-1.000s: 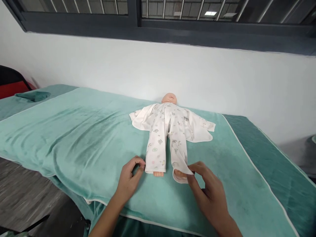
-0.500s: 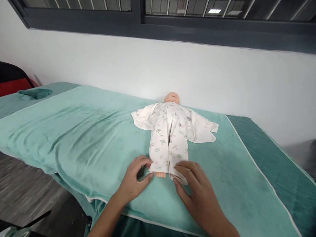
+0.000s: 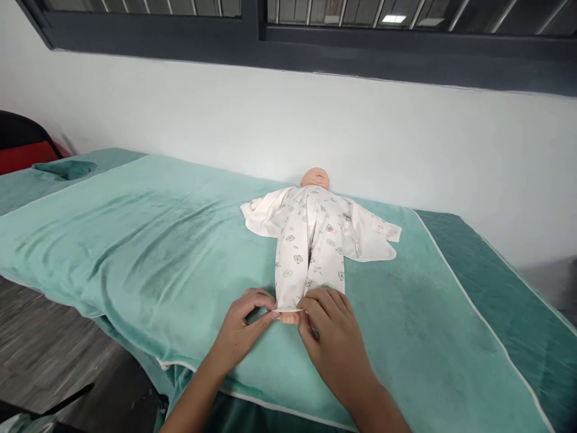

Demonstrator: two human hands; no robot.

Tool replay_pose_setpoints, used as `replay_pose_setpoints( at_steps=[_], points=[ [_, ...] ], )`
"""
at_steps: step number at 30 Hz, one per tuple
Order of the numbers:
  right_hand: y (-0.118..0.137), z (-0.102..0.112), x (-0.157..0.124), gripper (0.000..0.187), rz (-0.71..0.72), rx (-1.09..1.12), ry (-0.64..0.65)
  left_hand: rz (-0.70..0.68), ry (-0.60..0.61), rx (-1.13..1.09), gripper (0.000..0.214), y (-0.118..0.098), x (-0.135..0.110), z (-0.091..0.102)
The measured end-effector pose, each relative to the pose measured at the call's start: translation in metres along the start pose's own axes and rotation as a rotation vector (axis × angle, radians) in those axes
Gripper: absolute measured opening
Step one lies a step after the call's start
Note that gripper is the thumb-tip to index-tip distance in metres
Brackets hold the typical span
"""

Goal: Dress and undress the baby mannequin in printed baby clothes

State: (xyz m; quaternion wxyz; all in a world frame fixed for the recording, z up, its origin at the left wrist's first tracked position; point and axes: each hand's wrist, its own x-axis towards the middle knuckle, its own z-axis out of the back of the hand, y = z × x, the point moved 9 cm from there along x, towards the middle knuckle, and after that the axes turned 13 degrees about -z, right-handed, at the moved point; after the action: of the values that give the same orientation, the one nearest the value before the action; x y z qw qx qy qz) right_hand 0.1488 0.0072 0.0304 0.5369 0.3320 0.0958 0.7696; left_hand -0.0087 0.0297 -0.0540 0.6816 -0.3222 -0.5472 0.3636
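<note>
A baby doll lies on its back on a teal blanket, head toward the wall. It wears a white printed sleepsuit with the top flaps spread open at both sides. My left hand pinches the cuff of the left trouser leg, where a small foot sticks out. My right hand is closed on the cuff beside it, fingers curled over the hem of the trouser legs. Both legs lie together.
The blanket covers a padded table that stands against a white wall under a dark window frame. A folded teal cloth lies at the far left by a red and black chair. The table's front edge is close to my arms.
My right hand has drawn the right trouser leg leftward until it lies against the left one. My left hand moved in slightly and closed on the left cuff.
</note>
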Motion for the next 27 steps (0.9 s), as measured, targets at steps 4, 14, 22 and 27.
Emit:
replay_pose_setpoints(
  at_steps=[4, 14, 22, 27],
  points=[
    [0.02, 0.015, -0.008, 0.022, 0.08, 0.116, -0.03, 0.027, -0.017, -0.145, 0.007, 0.001, -0.001, 0.004],
    [0.001, -0.015, -0.015, 0.02, -0.091, -0.078, 0.032, 0.023, 0.006, -0.16, 0.008, 0.003, 0.0, 0.005],
    [-0.012, -0.009, -0.005, 0.023, -0.11, 0.075, 0.071, 0.05, 0.004, -0.117, 0.009, 0.003, 0.0, 0.004],
    [-0.008, 0.004, -0.004, 0.019, -0.106, 0.155, 0.08, 0.048, 0.043, -0.088, 0.012, 0.0, -0.003, 0.001]
  ],
)
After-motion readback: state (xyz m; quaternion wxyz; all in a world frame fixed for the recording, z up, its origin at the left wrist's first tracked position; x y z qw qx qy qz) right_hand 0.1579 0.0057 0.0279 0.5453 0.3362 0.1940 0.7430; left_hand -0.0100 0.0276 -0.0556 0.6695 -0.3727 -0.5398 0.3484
